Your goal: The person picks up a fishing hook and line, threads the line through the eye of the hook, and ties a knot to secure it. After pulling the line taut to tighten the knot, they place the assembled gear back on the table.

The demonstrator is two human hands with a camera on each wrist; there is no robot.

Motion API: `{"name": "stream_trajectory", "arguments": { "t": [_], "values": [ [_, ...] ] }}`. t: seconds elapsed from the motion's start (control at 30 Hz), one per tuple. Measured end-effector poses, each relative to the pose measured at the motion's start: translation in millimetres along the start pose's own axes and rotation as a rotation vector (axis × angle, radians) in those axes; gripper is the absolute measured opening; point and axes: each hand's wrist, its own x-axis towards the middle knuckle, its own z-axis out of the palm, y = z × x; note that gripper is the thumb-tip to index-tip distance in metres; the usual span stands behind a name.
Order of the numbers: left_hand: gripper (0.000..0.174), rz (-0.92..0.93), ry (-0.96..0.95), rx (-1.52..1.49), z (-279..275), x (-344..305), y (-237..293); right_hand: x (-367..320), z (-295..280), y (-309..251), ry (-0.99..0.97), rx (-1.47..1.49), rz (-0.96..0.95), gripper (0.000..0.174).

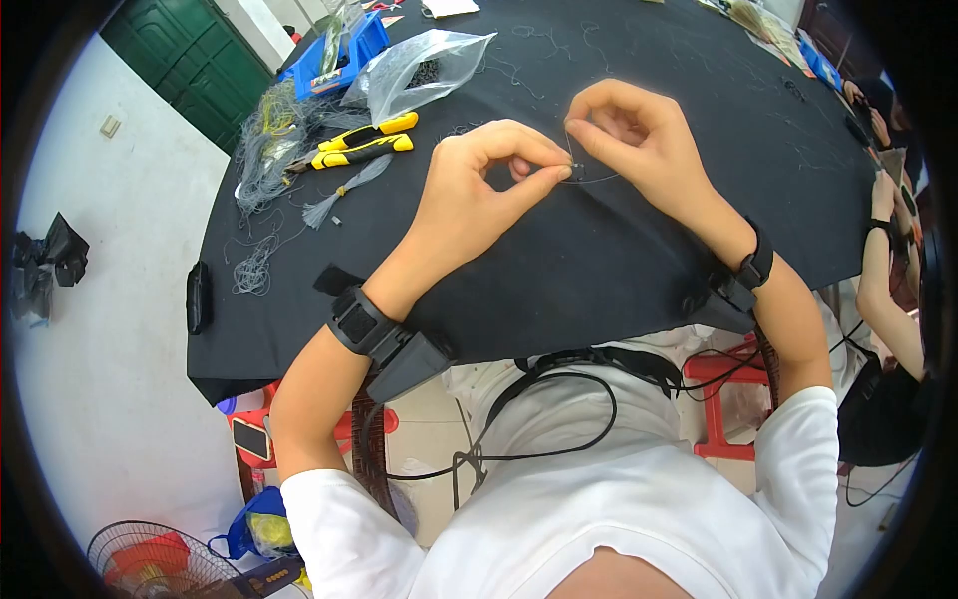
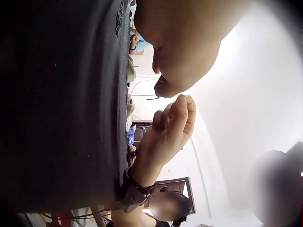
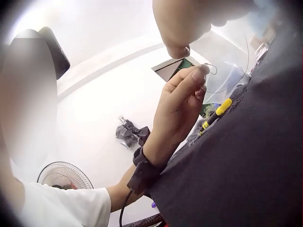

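Observation:
In the head view my left hand [image 1: 469, 185] pinches a thin line [image 1: 599, 181] between thumb and forefinger, above the black-covered table. A tiny dark piece sits right at those fingertips, its kind too small to tell. My right hand [image 1: 639, 145] is just to the right, thumb and forefinger tips together on a strand that runs down to the left fingertips. Seen from the right wrist, the line [image 3: 217, 71] makes a small bend by the left fingertips, then a wide arc. The left wrist view has both hands' fingertips close together.
Yellow-and-black pliers [image 1: 364, 150] lie left of my left hand, beside tangled line [image 1: 269, 130] and a tied bundle [image 1: 349, 190]. Behind are an open plastic bag [image 1: 419, 70] and a blue bin [image 1: 339, 55]. Another person's arm [image 1: 883, 260] is at the right edge.

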Motion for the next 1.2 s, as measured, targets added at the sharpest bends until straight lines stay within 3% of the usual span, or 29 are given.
{"name": "stream_trajectory", "arguments": {
  "t": [0.23,0.4,0.5,0.73,0.83,0.93,1.03,1.2],
  "values": [
    [0.008,0.097,0.052,0.024,-2,1,1,-2,3,20,-0.131,0.258,0.229,0.015],
    [0.009,0.044,0.119,-0.049,-4,1,-2,-4,3,4,-0.298,0.452,0.58,0.013],
    [0.01,-0.034,0.17,-0.134,-3,1,-6,-9,10,6,-0.291,0.509,0.617,0.011],
    [0.01,-0.127,0.265,-0.197,-3,1,-7,-14,17,-7,-0.249,0.339,0.26,0.007],
    [0.009,-0.12,0.193,-0.01,-6,0,-3,-16,14,-14,-0.171,0.049,0.073,0.006],
    [0.009,0.007,0.147,0.126,-4,-1,-3,-13,11,-24,-0.072,-0.046,-0.132,0.008],
    [0.009,0.107,0.172,0.169,1,1,1,-10,7,-27,-0.022,-0.123,-0.233,0.009],
    [0.011,0.116,0.034,0.189,-1,-2,7,-3,-3,-24,0.033,-0.143,-0.186,0.008]
  ]
}}
